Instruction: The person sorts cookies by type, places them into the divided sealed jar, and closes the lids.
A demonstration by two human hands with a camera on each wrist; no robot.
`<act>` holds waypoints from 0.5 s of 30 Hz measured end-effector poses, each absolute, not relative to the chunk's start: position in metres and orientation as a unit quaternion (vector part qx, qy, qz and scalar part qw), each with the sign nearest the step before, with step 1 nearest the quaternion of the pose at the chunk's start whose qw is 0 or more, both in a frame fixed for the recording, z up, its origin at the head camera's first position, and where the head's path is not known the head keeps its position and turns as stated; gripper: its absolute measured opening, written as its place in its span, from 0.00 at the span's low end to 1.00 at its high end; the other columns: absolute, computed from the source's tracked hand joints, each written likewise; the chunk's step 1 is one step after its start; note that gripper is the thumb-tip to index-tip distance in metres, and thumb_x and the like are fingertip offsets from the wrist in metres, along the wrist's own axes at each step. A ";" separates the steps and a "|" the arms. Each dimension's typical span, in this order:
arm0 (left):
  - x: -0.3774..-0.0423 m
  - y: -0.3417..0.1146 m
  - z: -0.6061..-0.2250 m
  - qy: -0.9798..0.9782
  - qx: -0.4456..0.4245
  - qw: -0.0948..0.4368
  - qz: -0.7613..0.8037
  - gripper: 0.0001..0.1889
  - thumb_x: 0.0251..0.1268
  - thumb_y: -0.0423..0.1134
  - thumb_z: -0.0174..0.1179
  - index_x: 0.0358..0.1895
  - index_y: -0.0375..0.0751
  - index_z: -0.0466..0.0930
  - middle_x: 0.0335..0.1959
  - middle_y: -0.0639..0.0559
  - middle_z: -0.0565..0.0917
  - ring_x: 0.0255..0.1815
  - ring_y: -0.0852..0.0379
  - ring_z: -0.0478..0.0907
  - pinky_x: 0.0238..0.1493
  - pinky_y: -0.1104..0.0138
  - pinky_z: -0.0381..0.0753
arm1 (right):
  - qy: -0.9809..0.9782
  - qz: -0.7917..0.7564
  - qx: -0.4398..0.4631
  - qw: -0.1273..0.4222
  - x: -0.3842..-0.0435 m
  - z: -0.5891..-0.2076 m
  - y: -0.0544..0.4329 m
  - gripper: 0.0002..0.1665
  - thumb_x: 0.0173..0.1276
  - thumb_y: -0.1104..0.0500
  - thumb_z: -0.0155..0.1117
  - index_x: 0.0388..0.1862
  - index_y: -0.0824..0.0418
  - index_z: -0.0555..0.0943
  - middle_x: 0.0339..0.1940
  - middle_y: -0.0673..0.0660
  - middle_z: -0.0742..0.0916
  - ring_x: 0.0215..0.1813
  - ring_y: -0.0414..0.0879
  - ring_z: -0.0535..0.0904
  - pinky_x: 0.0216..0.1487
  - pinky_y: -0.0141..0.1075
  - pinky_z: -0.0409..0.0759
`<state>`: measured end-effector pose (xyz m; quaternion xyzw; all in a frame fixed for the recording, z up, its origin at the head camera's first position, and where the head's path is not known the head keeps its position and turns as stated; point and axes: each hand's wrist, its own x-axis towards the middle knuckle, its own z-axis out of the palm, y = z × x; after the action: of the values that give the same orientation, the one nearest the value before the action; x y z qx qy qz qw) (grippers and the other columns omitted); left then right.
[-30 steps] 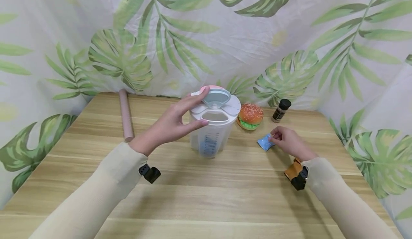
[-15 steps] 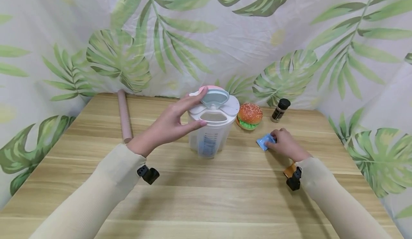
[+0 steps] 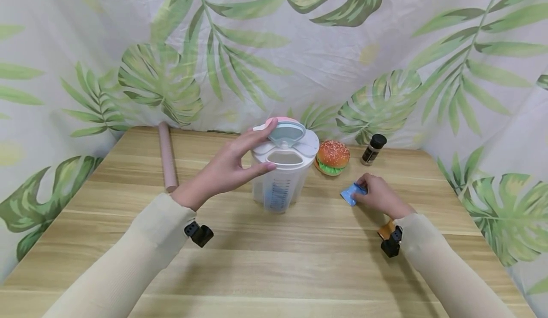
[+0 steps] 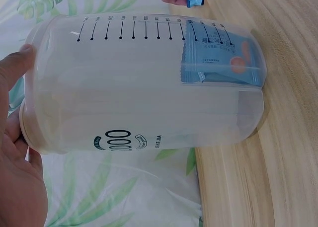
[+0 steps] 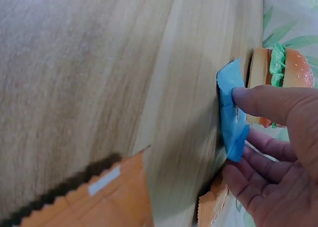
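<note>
A clear plastic storage container (image 3: 282,184) with a white lid (image 3: 306,146) stands upright in the middle of the table. Its flip cap (image 3: 287,132) is raised, baring an oval opening. My left hand (image 3: 229,165) holds the lid from the left, thumb at the near rim and fingers at the cap. A blue snack packet (image 4: 223,55) lies inside, at the bottom, as the left wrist view shows. To the right, my right hand (image 3: 381,195) pinches another blue packet (image 5: 232,113) between thumb and fingers, low over the table.
A toy hamburger (image 3: 333,157) sits right of the container, with a black-capped jar (image 3: 374,149) beyond it. Orange packets (image 5: 109,199) lie by my right wrist. At the far left is a pinkish rod (image 3: 167,156). A leaf-print cloth (image 3: 239,46) hangs behind the table.
My right hand has shifted slightly left and taken a fuller pinch on the blue packet, its thumb now in front. The left hand and the container have stayed in place.
</note>
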<state>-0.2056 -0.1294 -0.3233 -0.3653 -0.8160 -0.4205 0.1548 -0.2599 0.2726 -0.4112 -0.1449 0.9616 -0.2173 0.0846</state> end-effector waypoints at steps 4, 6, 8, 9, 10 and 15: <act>-0.205 -0.129 -0.323 -0.816 -0.361 0.152 -0.425 0.44 0.65 0.32 0.73 0.82 0.39 0.60 0.79 0.42 0.71 0.79 0.43 0.70 0.86 0.46 0.57 | 0.956 -0.241 -0.150 0.077 -0.257 -0.412 0.273 0.23 0.70 0.62 0.71 0.55 0.74 0.75 0.49 0.70 0.84 0.49 0.58 0.81 0.55 0.54 0.82; -0.204 -0.129 -0.323 -0.816 -0.359 0.151 -0.427 0.44 0.65 0.32 0.73 0.82 0.39 0.60 0.80 0.43 0.70 0.80 0.43 0.69 0.87 0.45 0.54 | 0.953 -0.254 -0.156 0.061 -0.256 -0.412 0.272 0.22 0.70 0.64 0.71 0.55 0.74 0.74 0.49 0.71 0.84 0.49 0.59 0.81 0.55 0.55 0.82; -0.204 -0.129 -0.323 -0.816 -0.358 0.149 -0.428 0.44 0.65 0.32 0.73 0.82 0.40 0.60 0.80 0.44 0.70 0.80 0.43 0.68 0.87 0.45 0.53 | 0.949 -0.268 -0.160 0.039 -0.255 -0.413 0.273 0.19 0.70 0.66 0.70 0.54 0.73 0.75 0.48 0.70 0.84 0.50 0.60 0.81 0.55 0.55 0.82; -0.204 -0.128 -0.323 -0.816 -0.358 0.149 -0.429 0.44 0.65 0.32 0.73 0.82 0.40 0.60 0.80 0.44 0.70 0.80 0.43 0.68 0.87 0.45 0.54 | 0.947 -0.274 -0.164 0.028 -0.254 -0.414 0.273 0.18 0.70 0.67 0.69 0.54 0.73 0.76 0.48 0.70 0.84 0.50 0.60 0.81 0.55 0.55 0.82; -0.205 -0.128 -0.323 -0.816 -0.357 0.148 -0.429 0.44 0.65 0.32 0.73 0.82 0.40 0.60 0.80 0.44 0.70 0.80 0.43 0.68 0.87 0.45 0.54 | 0.945 -0.280 -0.167 0.018 -0.254 -0.414 0.274 0.16 0.70 0.68 0.69 0.53 0.73 0.76 0.47 0.70 0.85 0.50 0.60 0.82 0.54 0.54 0.82; -0.205 -0.128 -0.323 -0.817 -0.356 0.148 -0.430 0.44 0.65 0.32 0.73 0.82 0.40 0.60 0.80 0.44 0.70 0.80 0.43 0.69 0.87 0.44 0.54 | 0.936 -0.298 -0.184 -0.021 -0.251 -0.409 0.277 0.13 0.72 0.69 0.67 0.53 0.72 0.79 0.46 0.68 0.86 0.47 0.56 0.83 0.49 0.42 0.83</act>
<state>-0.2045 -0.1284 -0.3227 -0.3556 -0.8167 -0.4296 0.1480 -0.2510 0.2768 -0.4090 -0.1842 0.9364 -0.2980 -0.0209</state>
